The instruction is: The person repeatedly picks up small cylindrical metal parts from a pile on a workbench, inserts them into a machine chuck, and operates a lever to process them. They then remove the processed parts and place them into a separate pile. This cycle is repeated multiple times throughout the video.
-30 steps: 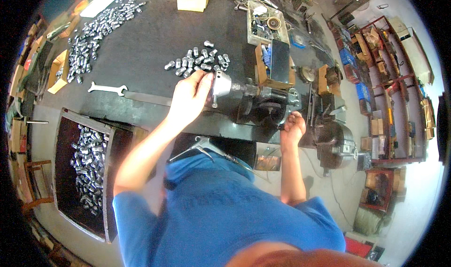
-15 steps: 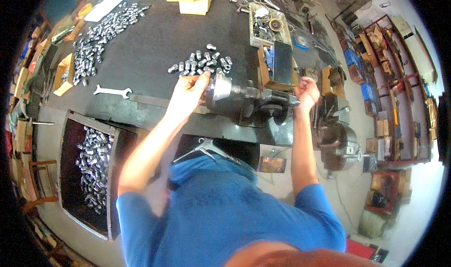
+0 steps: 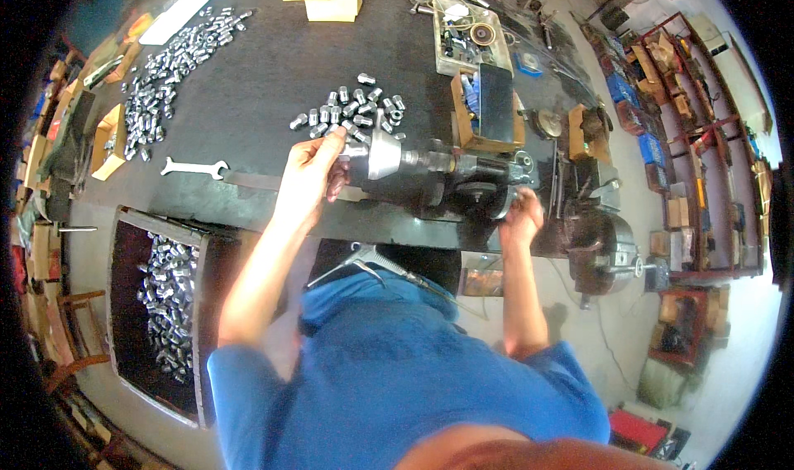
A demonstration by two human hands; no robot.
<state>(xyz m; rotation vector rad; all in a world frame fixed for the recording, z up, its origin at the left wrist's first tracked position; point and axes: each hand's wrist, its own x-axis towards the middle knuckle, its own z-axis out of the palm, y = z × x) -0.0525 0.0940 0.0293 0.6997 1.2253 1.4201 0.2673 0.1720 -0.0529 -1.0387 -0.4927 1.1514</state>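
Observation:
My left hand (image 3: 308,176) is closed in a pinch on a small shiny metal fitting (image 3: 354,150) at the left face of the silver cone-shaped chuck (image 3: 385,154). The chuck belongs to a dark bench-mounted spindle device (image 3: 475,172) at the table's near edge. At that device's right end is my right hand (image 3: 523,214), its fingers curled; what they grip, if anything, is hidden. Just beyond the chuck lies a loose cluster of similar metal fittings (image 3: 351,106) on the dark table (image 3: 273,65).
A long heap of fittings (image 3: 178,61) and an open-end wrench (image 3: 194,168) lie on the left. Below them, a wooden bin (image 3: 198,321) holds many more. Beyond the device stand a cardboard box (image 3: 492,143) and a parts tray (image 3: 471,36). An air gun (image 3: 360,259) is near my lap.
My right hand has dropped from the device's right end toward me, uncovering that end. My left hand stays by the chuck, its fingers slightly shifted. The whole view has shifted a little.

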